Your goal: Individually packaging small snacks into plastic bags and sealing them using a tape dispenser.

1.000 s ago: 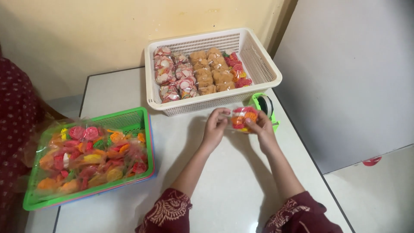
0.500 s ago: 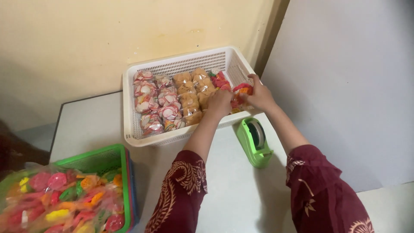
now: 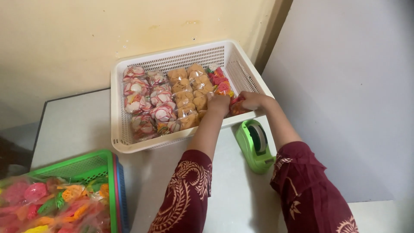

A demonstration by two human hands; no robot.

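Observation:
Both my hands reach into a white plastic basket point(image 3: 125, 108) at its near right corner. My left hand point(image 3: 219, 105) and my right hand point(image 3: 251, 100) together hold a small clear packet of red and orange snacks point(image 3: 236, 108), pressed low in the corner. Beside it runs a row of similar red packets point(image 3: 219, 81). Rows of brown snack packets point(image 3: 189, 99) and pink-and-white packets point(image 3: 146, 101) fill the basket's middle and left. My sleeves are dark red with a pale pattern.
A green tape dispenser point(image 3: 255, 144) stands on the white table point(image 3: 77, 129) just in front of the basket. A green tray point(image 3: 88, 166) holding a big bag of coloured crackers point(image 3: 51, 203) sits at the near left. Walls close in behind and to the right.
My hands carried the snack packet from beside the tape dispenser up into the basket and lowered it into the near right corner. The view shifted towards the basket.

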